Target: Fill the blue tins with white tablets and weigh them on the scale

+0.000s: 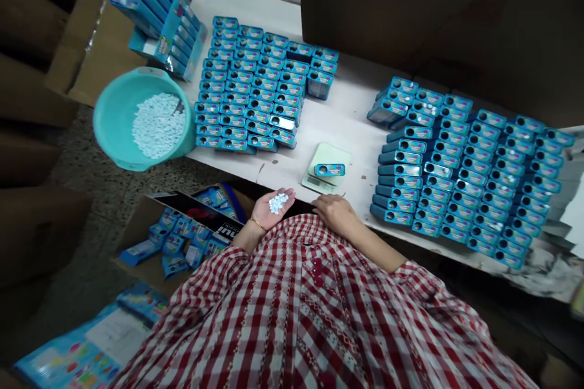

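White table point(337, 120) above speckled grey floor point(98, 209)

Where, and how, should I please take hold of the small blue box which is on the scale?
I would pinch the small blue box across its two long sides, coming from above with the right hand, which is nearest. Its narrow face points up and nothing stands against it on the scale. Better keep off the dark round hole.
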A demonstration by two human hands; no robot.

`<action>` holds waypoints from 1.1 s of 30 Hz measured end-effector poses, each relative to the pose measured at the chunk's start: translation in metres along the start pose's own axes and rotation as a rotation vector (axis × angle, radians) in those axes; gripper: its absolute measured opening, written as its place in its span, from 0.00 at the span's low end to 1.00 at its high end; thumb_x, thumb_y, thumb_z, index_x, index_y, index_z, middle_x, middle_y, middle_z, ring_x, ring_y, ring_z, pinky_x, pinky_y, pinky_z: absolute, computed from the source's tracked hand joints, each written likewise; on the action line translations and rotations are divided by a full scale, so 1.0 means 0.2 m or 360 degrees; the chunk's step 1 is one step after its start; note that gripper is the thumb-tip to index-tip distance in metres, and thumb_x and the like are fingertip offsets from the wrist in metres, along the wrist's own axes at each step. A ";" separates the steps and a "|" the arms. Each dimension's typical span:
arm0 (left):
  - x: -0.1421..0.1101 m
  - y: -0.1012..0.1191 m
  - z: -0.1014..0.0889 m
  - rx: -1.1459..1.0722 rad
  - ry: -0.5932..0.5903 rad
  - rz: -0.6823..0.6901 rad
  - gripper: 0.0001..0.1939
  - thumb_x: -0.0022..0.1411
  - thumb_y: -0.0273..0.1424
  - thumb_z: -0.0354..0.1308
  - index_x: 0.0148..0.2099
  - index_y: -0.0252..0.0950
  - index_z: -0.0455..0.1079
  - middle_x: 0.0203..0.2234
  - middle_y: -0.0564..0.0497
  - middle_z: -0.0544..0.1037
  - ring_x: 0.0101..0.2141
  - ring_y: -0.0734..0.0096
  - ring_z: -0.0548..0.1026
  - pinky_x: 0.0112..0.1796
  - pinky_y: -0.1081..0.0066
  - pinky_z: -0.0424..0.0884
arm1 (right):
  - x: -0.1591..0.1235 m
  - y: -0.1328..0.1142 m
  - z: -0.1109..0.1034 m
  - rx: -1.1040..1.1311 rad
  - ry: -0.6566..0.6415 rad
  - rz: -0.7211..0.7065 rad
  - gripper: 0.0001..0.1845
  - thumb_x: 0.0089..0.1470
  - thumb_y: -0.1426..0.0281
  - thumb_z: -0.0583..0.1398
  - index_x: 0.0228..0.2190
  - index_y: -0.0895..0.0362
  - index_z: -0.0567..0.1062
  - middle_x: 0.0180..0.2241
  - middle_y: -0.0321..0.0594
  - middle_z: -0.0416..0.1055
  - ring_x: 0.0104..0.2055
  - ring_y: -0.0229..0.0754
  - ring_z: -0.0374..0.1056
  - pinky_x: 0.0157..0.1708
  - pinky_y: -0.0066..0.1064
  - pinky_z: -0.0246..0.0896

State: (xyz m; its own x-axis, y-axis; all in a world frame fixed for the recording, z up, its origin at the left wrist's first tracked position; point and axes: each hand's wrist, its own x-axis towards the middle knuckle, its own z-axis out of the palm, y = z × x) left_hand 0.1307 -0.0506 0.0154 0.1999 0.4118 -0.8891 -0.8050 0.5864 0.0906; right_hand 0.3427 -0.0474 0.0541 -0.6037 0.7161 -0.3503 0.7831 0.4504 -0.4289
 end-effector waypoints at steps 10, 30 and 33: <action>0.00 0.01 -0.01 -0.0032 -0.0001 0.0025 0.10 0.57 0.23 0.47 0.36 0.28 0.70 0.35 0.39 0.77 0.43 0.60 0.74 0.42 0.63 0.72 | -0.03 0.46 0.16 0.0482 0.0654 0.0634 0.19 0.51 0.67 0.55 0.46 0.57 0.67 0.38 0.43 0.71 0.36 0.42 0.68 0.35 0.34 0.64; 0.01 0.18 0.08 -0.0141 -0.0034 0.0231 0.11 0.58 0.23 0.46 0.37 0.28 0.69 0.36 0.40 0.77 0.45 0.61 0.73 0.46 0.61 0.70 | 0.17 0.54 0.23 0.0973 0.0880 0.0480 0.28 0.46 0.64 0.58 0.50 0.56 0.62 0.50 0.46 0.64 0.49 0.44 0.63 0.46 0.40 0.62; 0.06 0.15 0.09 -0.0114 -0.0033 0.0191 0.10 0.58 0.24 0.47 0.36 0.29 0.69 0.36 0.40 0.77 0.45 0.60 0.73 0.46 0.60 0.69 | 0.20 0.54 0.24 0.1038 0.0879 0.0414 0.24 0.47 0.64 0.57 0.47 0.57 0.65 0.48 0.45 0.66 0.48 0.44 0.64 0.49 0.39 0.59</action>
State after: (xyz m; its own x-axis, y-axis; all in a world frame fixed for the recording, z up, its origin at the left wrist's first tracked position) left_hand 0.1196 -0.0161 0.0159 0.1109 0.4908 -0.8642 -0.8615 0.4810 0.1627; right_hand 0.3946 0.0043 -0.0468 -0.1288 0.9839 -0.1239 0.5427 -0.0346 -0.8392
